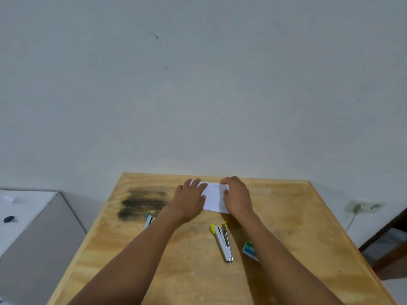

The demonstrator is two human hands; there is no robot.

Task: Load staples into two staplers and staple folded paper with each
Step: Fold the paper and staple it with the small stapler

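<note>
On the wooden table [286, 216], near its far edge: a small teal-tipped metal stapler [148, 220] at eight o'clock from the paper, half under the left arm. Left hand [189, 200] flat, fingers spread, pressing the folded white paper [214, 198]. Right hand [237, 195] curled on the paper's right edge. At six o'clock, an open yellow-tipped metal stapler [222, 238]; at five o'clock, a green staple box [250, 250].

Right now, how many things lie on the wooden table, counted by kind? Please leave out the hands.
Staplers: 2, a yellow-tipped stapler and a teal-tipped stapler partly hidden by the left forearm
Folded paper: 1
Staple box: 1
Total: 4
</note>
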